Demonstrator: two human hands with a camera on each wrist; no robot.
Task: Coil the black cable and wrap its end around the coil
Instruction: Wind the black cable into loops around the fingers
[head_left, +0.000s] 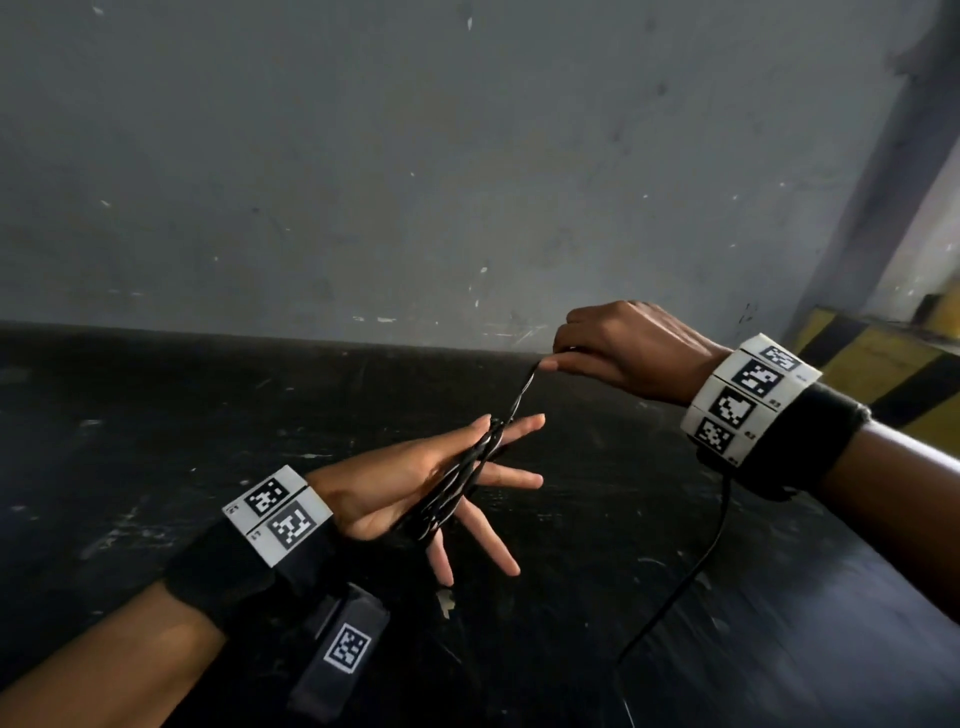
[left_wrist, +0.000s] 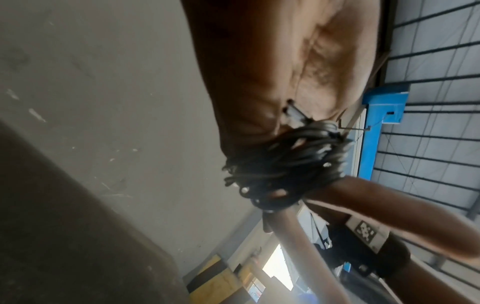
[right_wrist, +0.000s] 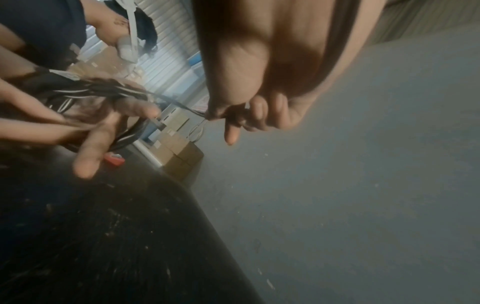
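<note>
Head view: left hand (head_left: 415, 488), fingers spread, carries the coil (head_left: 457, 483); right hand (head_left: 623, 348) pinches the cable (head_left: 522, 395) taut; wrapping seems unfinished.

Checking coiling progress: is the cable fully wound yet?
No. Coil sits on the left hand; the right hand pinches a taut strand.

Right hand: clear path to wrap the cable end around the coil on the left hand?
Probably yes. The right hand pinches the cable end, stretched taut from the coil looped over the left hand, whose fingers are spread. Nothing sits between the two hands above the dark table.
</note>
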